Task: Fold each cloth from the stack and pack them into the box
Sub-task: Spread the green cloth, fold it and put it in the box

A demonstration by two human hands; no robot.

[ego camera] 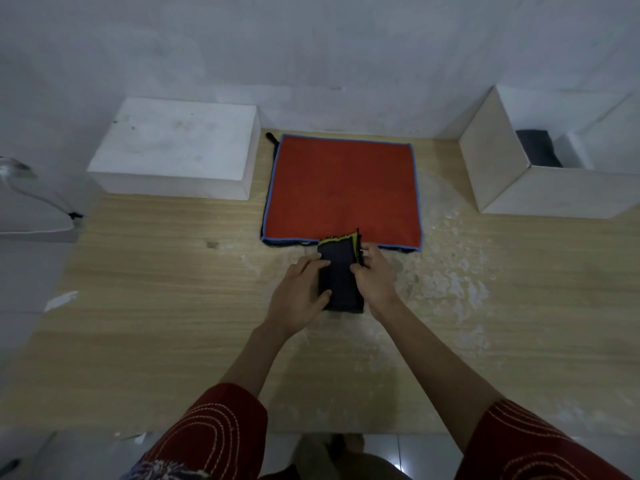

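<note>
**A:** Where is the cloth?

**B:** The dark cloth lies folded narrow on the table, held between both hands. The left hand clasps its left edge, with the thumb across the near end. The right hand pinches the right edge, close to the yellow trim.

**A:** And beyond the grip?

**B:** The cloth's far end overlaps the near edge of the red cloth, which tops the stack. The box stands open, well off to the right and farther back. One dark piece is already inside it.

**A:** What could spoil it?

**B:** The layers look loose at the far end, where the trim sticks up. If the person lifts it by the edges alone, the fold may spring open on the way to the box. Dragging it forward could also ruffle the red cloth beneath it.
</note>
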